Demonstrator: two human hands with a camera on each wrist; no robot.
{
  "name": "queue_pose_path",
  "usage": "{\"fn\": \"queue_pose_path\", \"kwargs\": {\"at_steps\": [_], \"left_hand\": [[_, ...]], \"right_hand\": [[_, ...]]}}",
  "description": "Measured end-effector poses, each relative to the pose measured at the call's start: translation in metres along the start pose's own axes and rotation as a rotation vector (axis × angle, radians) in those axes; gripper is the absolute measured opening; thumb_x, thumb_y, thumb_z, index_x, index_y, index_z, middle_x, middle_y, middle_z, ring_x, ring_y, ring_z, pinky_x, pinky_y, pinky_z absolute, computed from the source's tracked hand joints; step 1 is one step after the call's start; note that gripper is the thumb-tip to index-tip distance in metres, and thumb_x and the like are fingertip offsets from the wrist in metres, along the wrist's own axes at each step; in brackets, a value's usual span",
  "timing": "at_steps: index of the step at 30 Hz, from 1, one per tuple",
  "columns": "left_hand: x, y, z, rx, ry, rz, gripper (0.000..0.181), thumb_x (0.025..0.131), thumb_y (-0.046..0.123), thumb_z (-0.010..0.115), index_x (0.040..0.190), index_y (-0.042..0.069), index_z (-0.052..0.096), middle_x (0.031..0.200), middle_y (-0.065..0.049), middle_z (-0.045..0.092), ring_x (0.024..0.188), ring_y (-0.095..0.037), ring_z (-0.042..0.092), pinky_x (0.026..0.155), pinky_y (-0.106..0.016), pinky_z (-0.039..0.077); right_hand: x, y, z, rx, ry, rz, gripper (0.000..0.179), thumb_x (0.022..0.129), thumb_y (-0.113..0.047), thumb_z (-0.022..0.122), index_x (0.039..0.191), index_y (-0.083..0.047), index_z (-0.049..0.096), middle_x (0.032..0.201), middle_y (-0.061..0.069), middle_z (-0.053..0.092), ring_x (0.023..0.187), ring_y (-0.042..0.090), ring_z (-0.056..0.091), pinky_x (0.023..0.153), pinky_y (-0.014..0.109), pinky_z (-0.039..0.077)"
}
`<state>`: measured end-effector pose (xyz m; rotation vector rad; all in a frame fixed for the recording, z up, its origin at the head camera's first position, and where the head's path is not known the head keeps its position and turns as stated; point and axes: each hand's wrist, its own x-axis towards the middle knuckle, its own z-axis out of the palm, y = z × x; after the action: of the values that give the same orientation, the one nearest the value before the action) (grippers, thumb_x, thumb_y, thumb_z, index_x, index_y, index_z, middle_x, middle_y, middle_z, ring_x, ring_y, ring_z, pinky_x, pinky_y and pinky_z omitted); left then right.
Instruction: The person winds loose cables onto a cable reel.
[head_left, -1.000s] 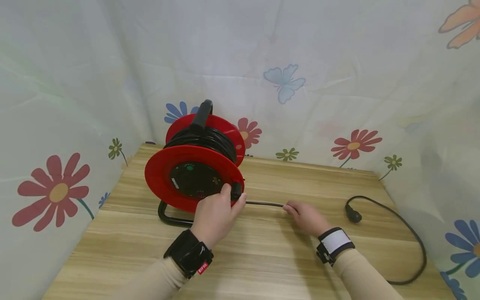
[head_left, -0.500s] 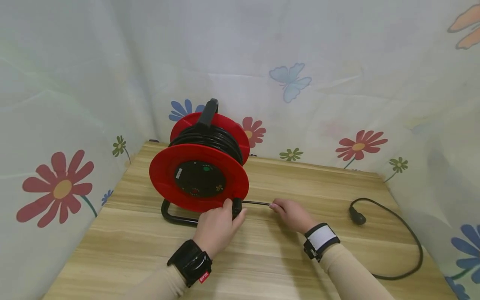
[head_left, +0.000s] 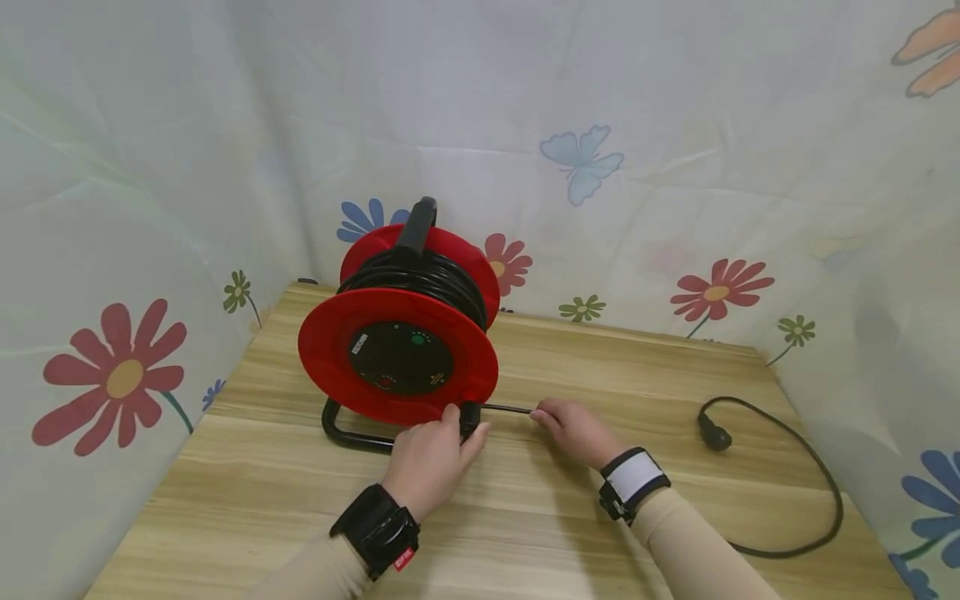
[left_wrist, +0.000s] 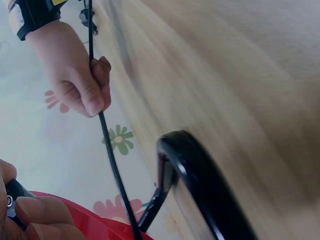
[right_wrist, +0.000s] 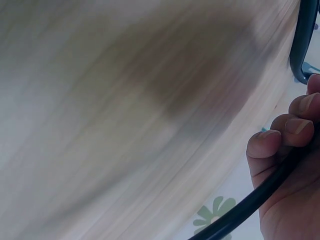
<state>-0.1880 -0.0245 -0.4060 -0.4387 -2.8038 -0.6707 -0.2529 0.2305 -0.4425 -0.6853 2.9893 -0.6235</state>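
A red cable reel (head_left: 318, 350) with black cable wound on its drum stands at the left of the table. My left hand (head_left: 426, 467) grips the black crank knob (head_left: 470, 417) at the lower right of the reel's front disc; in the left wrist view the fingers (left_wrist: 45, 210) curl round it. To the right, my right hand (head_left: 577, 432) pinches the black cable (head_left: 506, 408) a short way from the reel. In the right wrist view the cable (right_wrist: 240, 212) crosses the palm under curled fingers (right_wrist: 265, 144).
The cable's loose end curves over the right of the wooden table (head_left: 600, 367), ending in a black plug (head_left: 715, 435). Black tubing forms the reel's stand (head_left: 352, 439) and its top handle (head_left: 415, 229). A flowered curtain (head_left: 465, 92) hangs behind.
The reel's front disc has turned, and the left hand has moved down with the knob. My right hand has moved left with the cable, closer to the reel. The loose end has shifted slightly.
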Motion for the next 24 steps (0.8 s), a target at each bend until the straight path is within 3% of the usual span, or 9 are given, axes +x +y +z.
{"fn": "queue_pose_path", "kwargs": {"at_steps": [8,15,24], "left_hand": [[-0.006,-0.013,0.014,-0.014,-0.004,-0.037,0.045,0.092,0.052,0.049,0.079,0.010,0.053,0.048,0.003,0.044,0.039,-0.012,0.038,0.036,-0.027,0.028],[-0.010,-0.018,0.016,-0.028,-0.031,-0.059,0.044,0.092,0.051,0.050,0.078,0.010,0.053,0.049,0.002,0.044,0.039,-0.012,0.039,0.035,-0.028,0.028],[-0.012,-0.024,0.018,-0.038,-0.030,-0.068,0.044,0.093,0.051,0.049,0.076,0.011,0.052,0.049,0.003,0.044,0.040,-0.012,0.039,0.035,-0.028,0.027]], "right_hand": [[0.007,-0.008,0.008,0.001,-0.005,-0.011,0.024,0.099,-0.032,0.049,0.082,-0.019,0.060,0.066,-0.007,0.049,0.062,0.009,0.048,0.061,0.032,0.044],[0.010,-0.009,0.014,0.006,0.021,-0.057,0.024,0.099,-0.031,0.049,0.082,-0.019,0.060,0.067,-0.007,0.050,0.063,0.009,0.048,0.063,0.032,0.045],[0.008,-0.015,0.010,0.078,-0.033,-0.011,0.026,0.099,-0.029,0.050,0.079,-0.016,0.059,0.065,-0.007,0.046,0.060,0.008,0.046,0.058,0.029,0.041]]}}
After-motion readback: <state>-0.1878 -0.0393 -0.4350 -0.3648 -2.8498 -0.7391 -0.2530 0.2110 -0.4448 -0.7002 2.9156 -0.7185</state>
